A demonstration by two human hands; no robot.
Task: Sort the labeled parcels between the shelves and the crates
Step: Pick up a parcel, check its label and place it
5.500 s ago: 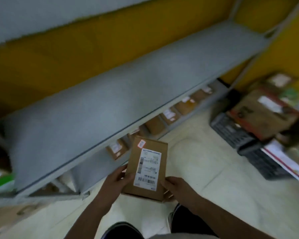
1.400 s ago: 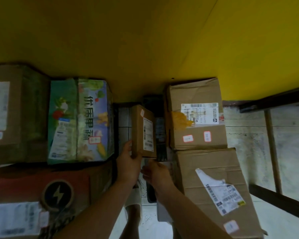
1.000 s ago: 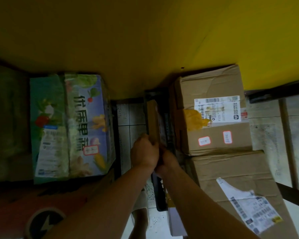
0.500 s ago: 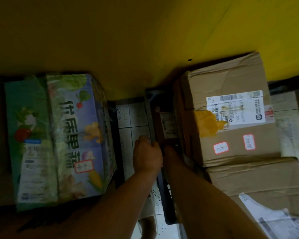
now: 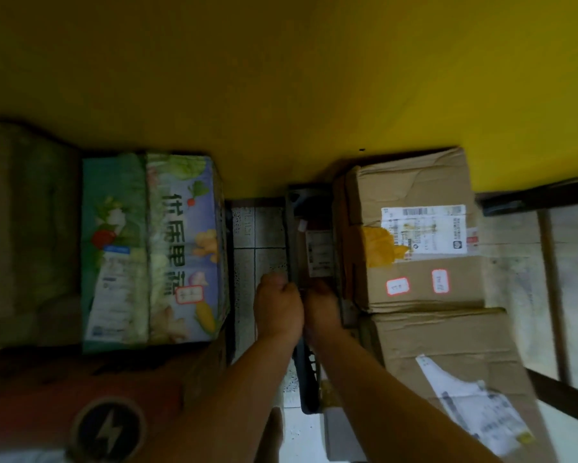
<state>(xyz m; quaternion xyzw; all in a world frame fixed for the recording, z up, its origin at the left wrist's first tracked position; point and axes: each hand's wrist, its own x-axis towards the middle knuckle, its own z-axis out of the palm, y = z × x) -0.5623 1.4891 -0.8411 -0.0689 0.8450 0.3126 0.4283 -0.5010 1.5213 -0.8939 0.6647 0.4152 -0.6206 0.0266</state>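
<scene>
Head view, left hand (image 5: 277, 307) and right hand (image 5: 321, 307), fingers gripping parcel (image 5: 318, 252), crate (image 5: 293, 225) beside carton (image 5: 417, 282)

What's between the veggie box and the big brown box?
Head view: floor tiles, then a dark crate with the small parcel in it, left hand and right hand at it.

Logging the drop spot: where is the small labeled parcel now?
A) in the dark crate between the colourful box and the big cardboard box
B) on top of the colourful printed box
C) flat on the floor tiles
A: the small parcel stands in the dark crate, beside the big cardboard box.
</scene>
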